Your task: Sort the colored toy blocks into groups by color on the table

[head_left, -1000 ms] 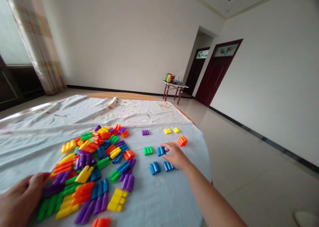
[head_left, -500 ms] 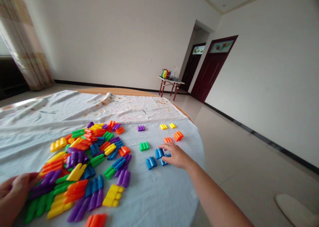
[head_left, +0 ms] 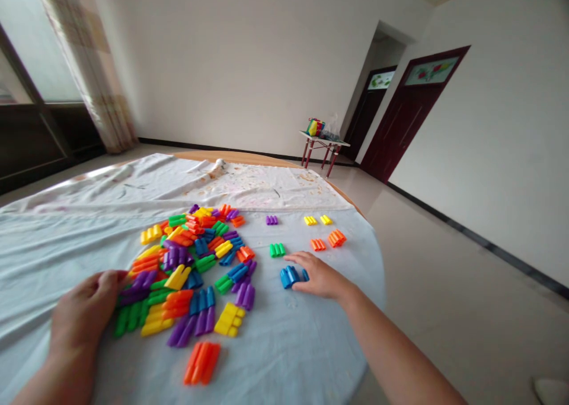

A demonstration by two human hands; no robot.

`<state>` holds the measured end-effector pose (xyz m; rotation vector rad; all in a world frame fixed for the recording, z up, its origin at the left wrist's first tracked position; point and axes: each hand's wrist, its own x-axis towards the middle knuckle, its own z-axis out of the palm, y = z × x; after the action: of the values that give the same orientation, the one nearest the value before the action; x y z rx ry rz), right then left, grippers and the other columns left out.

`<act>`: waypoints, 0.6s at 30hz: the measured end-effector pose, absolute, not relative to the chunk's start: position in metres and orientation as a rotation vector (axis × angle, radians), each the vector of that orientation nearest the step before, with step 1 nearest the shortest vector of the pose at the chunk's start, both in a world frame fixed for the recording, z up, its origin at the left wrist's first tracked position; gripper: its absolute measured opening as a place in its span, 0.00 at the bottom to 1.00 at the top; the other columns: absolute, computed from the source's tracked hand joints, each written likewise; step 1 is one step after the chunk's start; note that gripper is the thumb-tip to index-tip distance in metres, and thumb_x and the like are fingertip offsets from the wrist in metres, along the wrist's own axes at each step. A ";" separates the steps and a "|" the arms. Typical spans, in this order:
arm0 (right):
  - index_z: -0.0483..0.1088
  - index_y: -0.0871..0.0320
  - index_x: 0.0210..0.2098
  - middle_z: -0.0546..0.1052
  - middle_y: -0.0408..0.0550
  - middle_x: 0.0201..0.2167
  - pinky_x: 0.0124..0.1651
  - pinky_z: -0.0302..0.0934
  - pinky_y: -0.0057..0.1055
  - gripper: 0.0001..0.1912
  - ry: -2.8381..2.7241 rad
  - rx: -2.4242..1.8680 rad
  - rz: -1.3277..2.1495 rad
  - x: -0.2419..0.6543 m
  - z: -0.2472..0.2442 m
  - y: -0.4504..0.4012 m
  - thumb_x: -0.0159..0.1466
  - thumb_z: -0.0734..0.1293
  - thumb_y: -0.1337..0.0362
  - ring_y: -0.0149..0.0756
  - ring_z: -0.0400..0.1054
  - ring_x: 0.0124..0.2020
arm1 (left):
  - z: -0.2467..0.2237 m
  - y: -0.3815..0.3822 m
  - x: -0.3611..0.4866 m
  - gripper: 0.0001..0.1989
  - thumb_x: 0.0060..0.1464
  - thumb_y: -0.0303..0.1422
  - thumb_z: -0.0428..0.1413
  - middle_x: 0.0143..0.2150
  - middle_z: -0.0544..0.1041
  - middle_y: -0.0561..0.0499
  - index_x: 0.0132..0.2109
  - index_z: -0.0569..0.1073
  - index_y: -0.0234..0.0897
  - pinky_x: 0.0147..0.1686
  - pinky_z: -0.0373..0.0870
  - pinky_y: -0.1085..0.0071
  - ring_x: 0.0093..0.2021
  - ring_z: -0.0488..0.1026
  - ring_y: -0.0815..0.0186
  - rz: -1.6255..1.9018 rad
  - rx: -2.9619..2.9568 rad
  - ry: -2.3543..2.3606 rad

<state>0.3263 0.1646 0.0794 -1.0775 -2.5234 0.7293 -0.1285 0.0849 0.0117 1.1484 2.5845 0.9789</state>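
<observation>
A mixed pile of plastic blocks (head_left: 178, 257) in purple, green, yellow, orange and blue lies on the cloth. At its left edge my left hand (head_left: 91, 304) has its fingers closed beside purple and orange blocks; what they hold, if anything, is hidden. To the right of the pile, my right hand (head_left: 317, 276) rests at the blue blocks (head_left: 290, 276), thumb and fingers apart around them. Just behind it sits a green block (head_left: 277, 250). Farther back are orange blocks (head_left: 336, 238), yellow blocks (head_left: 310, 220) and a purple block (head_left: 272, 220).
The round table wears a light blue and white cloth (head_left: 284, 345). An orange block (head_left: 202, 363) lies near the front. Beyond the table stands a small side table (head_left: 326, 139) with bags on it. Dark red doors (head_left: 413, 114) are at the right.
The view has turned left, so everything sits farther right. My right hand's fingers have spread, and the blue block that was at its fingertips now lies with the other blue ones.
</observation>
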 end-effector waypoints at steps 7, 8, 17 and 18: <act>0.67 0.58 0.55 0.72 0.53 0.51 0.58 0.57 0.39 0.30 -2.646 -1.122 0.729 0.321 0.073 0.162 0.52 0.68 0.72 0.42 0.65 0.53 | 0.035 0.084 -0.108 0.22 0.52 0.44 0.45 0.32 0.76 0.48 0.41 0.76 0.36 0.30 0.62 0.72 0.34 0.71 0.63 1.015 1.006 2.528; 0.67 0.57 0.55 0.72 0.53 0.51 0.57 0.57 0.39 0.30 -2.653 -1.128 0.710 0.320 0.073 0.160 0.52 0.69 0.71 0.43 0.65 0.53 | 0.036 0.083 -0.107 0.22 0.52 0.44 0.45 0.32 0.76 0.48 0.41 0.76 0.35 0.30 0.61 0.72 0.34 0.70 0.63 1.014 1.011 2.527; 0.71 0.57 0.47 0.73 0.51 0.49 0.58 0.55 0.37 0.15 -2.566 -0.775 0.662 0.249 0.096 0.110 0.60 0.68 0.64 0.37 0.65 0.53 | 0.041 0.082 -0.100 0.22 0.53 0.43 0.44 0.34 0.76 0.46 0.43 0.76 0.35 0.30 0.60 0.73 0.36 0.69 0.64 0.992 1.036 2.533; 0.72 0.58 0.44 0.74 0.51 0.48 0.57 0.55 0.36 0.12 -2.600 -0.693 0.695 0.237 0.094 0.103 0.61 0.68 0.62 0.36 0.65 0.52 | 0.041 0.082 -0.100 0.22 0.53 0.42 0.44 0.34 0.76 0.46 0.43 0.76 0.35 0.30 0.60 0.73 0.36 0.69 0.64 0.990 1.036 2.534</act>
<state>0.2374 0.1030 0.0935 -0.6929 -2.6000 0.6946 -0.0998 0.0818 0.0406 1.0356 2.5342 0.9896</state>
